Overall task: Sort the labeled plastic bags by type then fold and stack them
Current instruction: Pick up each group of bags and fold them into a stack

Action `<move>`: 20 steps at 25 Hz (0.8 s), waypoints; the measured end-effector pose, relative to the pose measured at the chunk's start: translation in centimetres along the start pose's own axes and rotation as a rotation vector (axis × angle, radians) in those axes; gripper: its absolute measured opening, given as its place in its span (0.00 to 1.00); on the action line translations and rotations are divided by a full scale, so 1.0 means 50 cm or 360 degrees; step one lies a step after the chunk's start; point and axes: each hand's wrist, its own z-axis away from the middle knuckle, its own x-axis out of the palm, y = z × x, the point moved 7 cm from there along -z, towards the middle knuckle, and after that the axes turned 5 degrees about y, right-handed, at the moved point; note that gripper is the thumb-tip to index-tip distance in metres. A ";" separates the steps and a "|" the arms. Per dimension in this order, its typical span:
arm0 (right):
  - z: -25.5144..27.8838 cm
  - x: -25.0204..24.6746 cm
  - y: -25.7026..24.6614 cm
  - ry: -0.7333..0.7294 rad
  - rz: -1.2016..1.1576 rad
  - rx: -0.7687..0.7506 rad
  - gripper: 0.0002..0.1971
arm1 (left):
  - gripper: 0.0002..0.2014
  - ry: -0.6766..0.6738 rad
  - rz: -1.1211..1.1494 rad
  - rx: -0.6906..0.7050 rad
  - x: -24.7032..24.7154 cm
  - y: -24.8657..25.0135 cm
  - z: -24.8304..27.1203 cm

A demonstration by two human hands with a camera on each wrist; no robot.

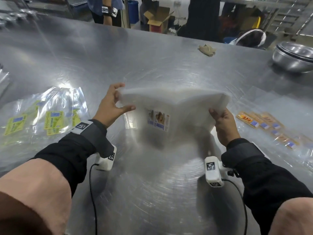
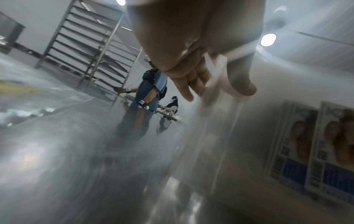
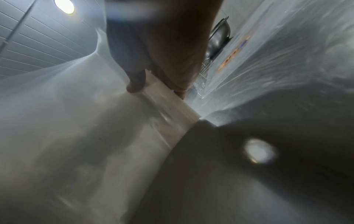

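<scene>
A person holds a thick stack of clear plastic bags [image 1: 171, 107] in the air above a stainless steel desk [image 1: 152, 192], the stack sagging between the two hands and blurred. The left hand [image 1: 111, 106] pinches the stack's left edge, thumb on the near face and fingers [image 2: 188, 84] spread behind it. The right hand [image 1: 223, 122] grips the right edge, thumb on top and fingers curled underneath. A white label with a photo and a blue block [image 1: 158, 120] shows on the front of the stack; the left wrist view shows two such labels side by side.

On the desk to the left lies a loose spread of clear bags with yellow-green labels [image 1: 42, 119]. To the right lies a fanned row of clear bags with orange labels [image 1: 267, 126]. Farther back sit a crumpled beige cloth [image 1: 207, 50] and, at the right edge, nested steel bowls [image 1: 294, 56]. Beyond the desk stand an open cardboard box [image 1: 157, 17] and another person [image 1: 105, 9].
</scene>
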 end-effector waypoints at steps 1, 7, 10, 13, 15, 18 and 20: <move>0.001 -0.001 0.001 0.0004 0.0019 -0.0004 0.09 | 0.27 0.0036 0.0058 -0.0021 0.000 -0.006 -0.002; -0.003 -0.006 0.007 0.0012 0.0070 0.0019 0.08 | 0.06 -0.0015 -0.0145 -0.0081 0.009 -0.030 0.007; -0.009 -0.003 0.005 -0.0007 0.0072 0.0069 0.13 | 0.16 -0.0084 -0.0079 -0.0104 0.011 -0.028 0.011; -0.006 0.009 0.000 -0.0089 0.0034 0.0056 0.19 | 0.18 -0.0052 -0.0005 -0.0149 0.023 -0.025 0.015; 0.000 0.017 -0.004 -0.0140 0.0045 0.0013 0.24 | 0.22 -0.0077 0.0056 -0.0181 0.035 -0.023 0.020; 0.006 0.013 -0.012 -0.0034 0.0113 -0.0060 0.19 | 0.24 -0.0047 0.0028 -0.0181 0.046 -0.023 0.024; 0.007 0.005 -0.016 0.0056 0.0047 -0.0089 0.16 | 0.20 0.0154 -0.0004 -0.0141 0.038 -0.020 0.024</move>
